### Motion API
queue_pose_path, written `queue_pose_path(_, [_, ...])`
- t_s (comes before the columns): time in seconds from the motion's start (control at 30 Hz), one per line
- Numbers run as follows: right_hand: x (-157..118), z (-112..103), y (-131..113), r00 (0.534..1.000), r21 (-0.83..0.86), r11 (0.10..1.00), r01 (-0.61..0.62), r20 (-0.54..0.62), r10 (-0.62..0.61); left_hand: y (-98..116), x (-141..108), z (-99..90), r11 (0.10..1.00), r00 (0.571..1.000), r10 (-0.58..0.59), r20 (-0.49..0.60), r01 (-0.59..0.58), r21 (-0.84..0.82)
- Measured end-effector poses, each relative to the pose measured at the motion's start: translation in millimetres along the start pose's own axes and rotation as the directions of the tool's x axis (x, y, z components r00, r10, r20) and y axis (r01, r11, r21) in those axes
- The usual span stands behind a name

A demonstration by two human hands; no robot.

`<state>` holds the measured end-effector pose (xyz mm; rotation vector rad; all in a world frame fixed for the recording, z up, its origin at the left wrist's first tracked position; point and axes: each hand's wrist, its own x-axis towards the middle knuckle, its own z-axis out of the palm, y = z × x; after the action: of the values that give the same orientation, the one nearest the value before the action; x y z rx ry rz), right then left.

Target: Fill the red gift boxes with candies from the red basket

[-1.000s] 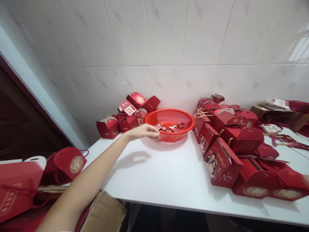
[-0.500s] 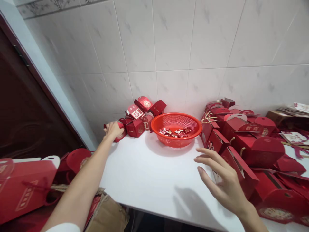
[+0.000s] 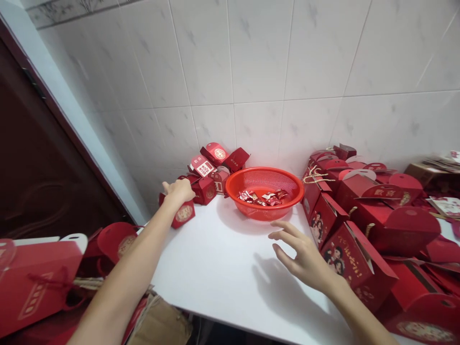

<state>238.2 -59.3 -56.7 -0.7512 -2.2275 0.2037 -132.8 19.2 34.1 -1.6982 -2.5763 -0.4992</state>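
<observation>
My left hand (image 3: pixel 178 191) grips the top of a small red gift box (image 3: pixel 184 215) at the table's back left; its fingertips are partly hidden behind the hand. The box has a round gold emblem on its front. Close by it, a pile of similar small red boxes (image 3: pixel 204 189) leans against the wall. My right hand (image 3: pixel 300 254) hovers over the white table (image 3: pixel 212 268), fingers spread and holding nothing. Just beyond it stands a red plastic colander (image 3: pixel 247 211) with several wrapped candies (image 3: pixel 271 197) inside.
Larger red gift boxes (image 3: pixel 391 220) with twine handles crowd the table's right side. More red bags and boxes (image 3: pixel 43 282) are at the lower left, by a torn brown cardboard box (image 3: pixel 161 323). A tiled wall (image 3: pixel 258 57) closes the back, and a dark door (image 3: pixel 43 143) is on the left.
My left hand has brought the small red box a little right and nearer, away from the pile. My right hand has moved left, in front of the colander, still spread.
</observation>
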Motion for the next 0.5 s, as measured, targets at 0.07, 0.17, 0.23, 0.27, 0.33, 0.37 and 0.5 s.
queue_pose_path(0.07, [-1.3, 2.8, 3.0, 1.0, 0.031, 0.999, -0.025, -0.005, 0.026, 15.1, -7.9, -3.6, 0.999, 0.994, 0.05, 0.1, -0.051, 0.008])
queue_pose_path(0.17, [-4.2, 6.5, 6.2, 0.998, 0.084, 0.994, -0.066, -0.017, 0.067, 39.5, -25.5, -5.6, 0.979, 0.941, 0.204, 0.269, -0.194, -0.064])
queue_pose_path(0.23, [-6.0, 9.5, 7.8, 0.996, 0.121, 0.989, -0.081, -0.035, 0.086, 56.4, -39.5, -4.2, 0.934, 0.869, 0.354, 0.347, -0.308, -0.183])
queue_pose_path(0.27, [-6.8, 11.2, 8.4, 0.995, 0.14, 0.986, -0.086, -0.044, 0.093, 64.6, -46.8, -3.0, 0.876, 0.797, 0.474, 0.374, -0.383, -0.293])
queue_pose_path(0.33, [-7.9, 14.5, 9.4, 0.992, 0.17, 0.981, -0.096, -0.063, 0.108, 79.5, -61.8, -0.5, 0.742, 0.634, 0.661, 0.402, -0.469, -0.479])
queue_pose_path(0.37, [-8.3, 16.0, 9.8, 0.99, 0.181, 0.978, -0.107, -0.07, 0.121, 86.0, -69.2, 0.5, 0.678, 0.54, 0.729, 0.421, -0.478, -0.559])
queue_pose_path(0.5, [-9.3, 18.9, 11.1, 0.979, 0.217, 0.965, -0.147, -0.106, 0.173, 105.0, -96.8, 3.5, 0.513, 0.231, 0.859, 0.458, -0.41, -0.755])
